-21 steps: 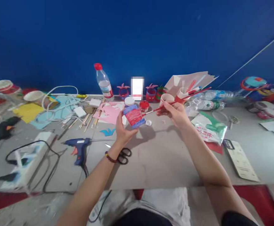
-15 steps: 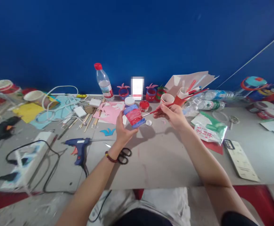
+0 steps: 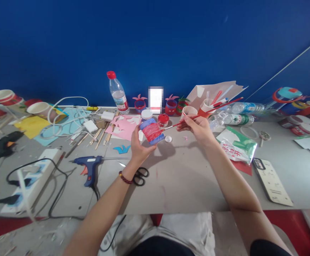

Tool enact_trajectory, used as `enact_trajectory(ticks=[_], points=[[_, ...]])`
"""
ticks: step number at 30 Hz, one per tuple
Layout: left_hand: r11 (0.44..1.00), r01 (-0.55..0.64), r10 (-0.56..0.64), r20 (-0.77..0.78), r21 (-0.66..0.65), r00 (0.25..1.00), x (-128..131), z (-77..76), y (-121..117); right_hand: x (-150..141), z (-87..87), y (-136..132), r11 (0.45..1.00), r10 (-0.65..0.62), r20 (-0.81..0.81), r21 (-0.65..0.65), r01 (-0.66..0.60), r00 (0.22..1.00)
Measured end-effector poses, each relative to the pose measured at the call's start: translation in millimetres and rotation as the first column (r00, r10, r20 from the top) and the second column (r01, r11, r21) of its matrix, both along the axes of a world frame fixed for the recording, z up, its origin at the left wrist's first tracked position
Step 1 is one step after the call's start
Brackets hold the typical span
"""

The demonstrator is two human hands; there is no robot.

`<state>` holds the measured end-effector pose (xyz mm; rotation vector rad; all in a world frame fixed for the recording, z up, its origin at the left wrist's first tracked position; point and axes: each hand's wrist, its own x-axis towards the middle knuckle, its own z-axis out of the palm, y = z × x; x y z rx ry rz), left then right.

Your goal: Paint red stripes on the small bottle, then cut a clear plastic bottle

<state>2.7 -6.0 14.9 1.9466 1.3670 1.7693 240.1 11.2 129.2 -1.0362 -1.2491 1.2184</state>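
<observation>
One tilted cylinder (image 3: 151, 131), held above the bench (image 3: 184, 185) towards its far edge, shows in the head view; painting it seems the step in hand, the next stroke likely calling for a steady hold. The left hand (image 3: 141, 150) is clamped round it; the right hand (image 3: 198, 130) pinches a red brush (image 3: 178, 123), tip at or just beside it. Streaky red fills the middle between blue ends.

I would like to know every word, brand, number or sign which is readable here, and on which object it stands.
"白开": large red characters on the white wrapper; the character before them is unclear.
Too small or blurred: label of the red-capped bottle.
Too small or blurred: labels of the blue-label bottle and green-label bottle, both lying down.
Too small or blurred: dark marks on the phone.
</observation>
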Motion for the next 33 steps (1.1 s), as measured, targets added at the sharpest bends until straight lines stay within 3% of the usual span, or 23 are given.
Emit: enact_trajectory(ticks=[6, 16, 25, 33], points=[[0.999, -0.049, 0.051, -0.084, 0.024, 0.995, 2.4, 6.4, 0.6, -1.9, 0.7, -3.1, 1.000, 0.027, -0.003, 0.002, -0.027, 1.000], [0.995, -0.073, 0.087, -0.278, 0.062, 0.957, 4.5, 12.1, -3.9, -20.8, 0.3, -21.0, 0.987, 0.131, 0.154, 0.071, -0.143, 0.979], [0.990, -0.083, 0.115, -0.313, 0.114, 0.943, 5.4, 12.0, -3.9, -30.3, 10.8, -35.9, 0.971, 0.073, 0.377, 0.183, -0.151, 0.923], [0.989, -0.122, 0.140, -0.287, 0.079, 0.948, 5.3, 10.5, -3.7, -24.7, 13.6, -32.3, 0.978, -0.034, 0.389, 0.203, -0.050, 0.921]])
